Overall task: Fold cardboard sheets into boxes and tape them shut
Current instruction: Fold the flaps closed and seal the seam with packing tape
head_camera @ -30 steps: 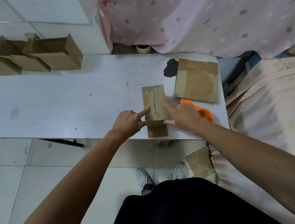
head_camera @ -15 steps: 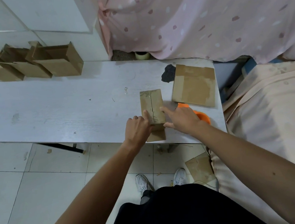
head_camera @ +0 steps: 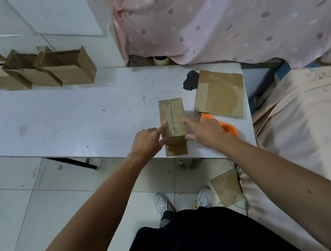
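A small brown cardboard box [head_camera: 172, 112] stands near the front edge of the white table [head_camera: 77, 119], with a taped seam running down the middle of its top. My left hand [head_camera: 148, 141] is at the box's left side, its forefinger straight and pressing the top near the left edge, its thumb against the near face. At the right side, my right hand [head_camera: 206, 130] has its forefinger on the top's right edge and its thumb by the near corner. An orange tape dispenser [head_camera: 230, 128] lies partly hidden under my right hand.
A flat cardboard sheet [head_camera: 218, 93] lies at the table's right, beside a dark patch [head_camera: 190, 80]. Several open folded boxes [head_camera: 67, 72] stand at the back left. A tape roll [head_camera: 161, 60] sits behind the table. A bed [head_camera: 304, 119] borders the right; cardboard [head_camera: 226, 186] lies on the floor.
My left forefinger was on the box top, then the hand curled round the near left corner; now the forefinger lies on the top again. My right hand has hardly moved.
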